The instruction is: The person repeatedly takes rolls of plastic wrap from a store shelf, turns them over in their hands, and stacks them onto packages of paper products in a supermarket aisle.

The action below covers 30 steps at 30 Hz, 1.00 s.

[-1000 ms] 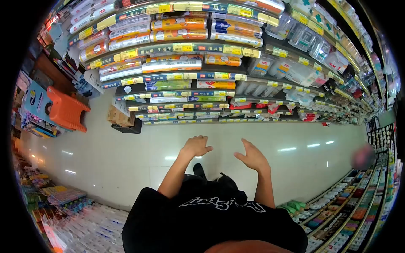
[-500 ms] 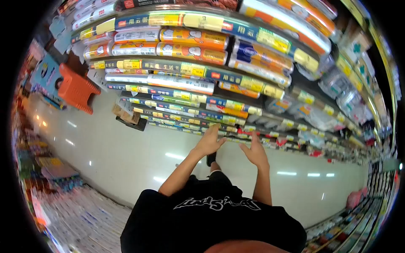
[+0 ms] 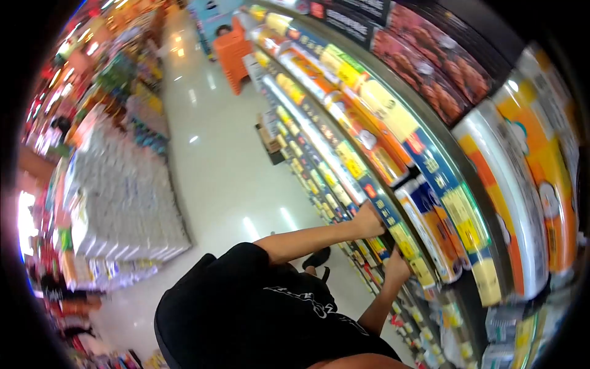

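Observation:
My left hand (image 3: 369,220) reaches in at a lower shelf of the store rack, just below a dark blue price strip (image 3: 376,200) with yellow tags. Its fingers are hidden at the shelf opening. A little nearer and lower, my right hand (image 3: 397,268) is at the same shelf, its fingertips blurred against the dark gap. Whether either hand holds anything cannot be made out. Close above them lie rolled packs in blue, white and orange (image 3: 430,224). Orange packs with a cartoon print (image 3: 369,138) line the shelf farther along.
Large white-and-orange rolls (image 3: 504,203) and dark boxes with food pictures (image 3: 424,61) fill the upper shelves. An orange stool (image 3: 232,58) stands at the rack's far end, with a cardboard box (image 3: 268,138) on the floor. Stacked white packs (image 3: 129,197) border the aisle (image 3: 215,160) on the left.
My view has swung so that the rack runs down the right side. Both hands, earlier apart with fingers extended before the shelves, now reach in at a shelf.

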Each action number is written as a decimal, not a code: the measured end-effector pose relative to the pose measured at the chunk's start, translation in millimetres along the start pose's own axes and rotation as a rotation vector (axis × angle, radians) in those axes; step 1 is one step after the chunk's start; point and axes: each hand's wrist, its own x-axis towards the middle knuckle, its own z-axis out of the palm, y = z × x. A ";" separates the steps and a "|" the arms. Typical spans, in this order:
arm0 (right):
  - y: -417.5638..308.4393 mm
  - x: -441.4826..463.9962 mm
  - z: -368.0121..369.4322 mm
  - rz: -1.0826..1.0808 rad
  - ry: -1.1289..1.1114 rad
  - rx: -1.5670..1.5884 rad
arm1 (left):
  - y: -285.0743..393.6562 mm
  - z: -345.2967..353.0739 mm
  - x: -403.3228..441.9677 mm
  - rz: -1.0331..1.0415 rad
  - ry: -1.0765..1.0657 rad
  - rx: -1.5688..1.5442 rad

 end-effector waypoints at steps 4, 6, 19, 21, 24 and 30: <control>-19.0 0.6 -15.1 0.220 -0.033 0.062 | 9.4 -0.2 9.7 -0.041 -0.009 -0.008; -16.3 2.1 -10.6 0.224 -0.027 0.063 | 6.3 16.6 10.8 -0.023 0.054 -0.040; -24.6 -28.9 0.0 -0.034 0.331 0.285 | 64.1 -69.6 -24.7 -0.416 -0.152 -0.276; -61.5 -66.6 4.1 0.098 0.302 0.345 | 68.8 -98.9 -52.6 -0.422 -0.109 -0.360; -76.6 -113.6 40.2 -0.006 0.252 0.617 | 77.7 -144.6 -121.9 -0.477 -0.010 -0.326; -171.7 -227.3 98.2 -0.143 -0.171 0.875 | 81.1 -235.6 -280.2 -0.603 0.492 -0.072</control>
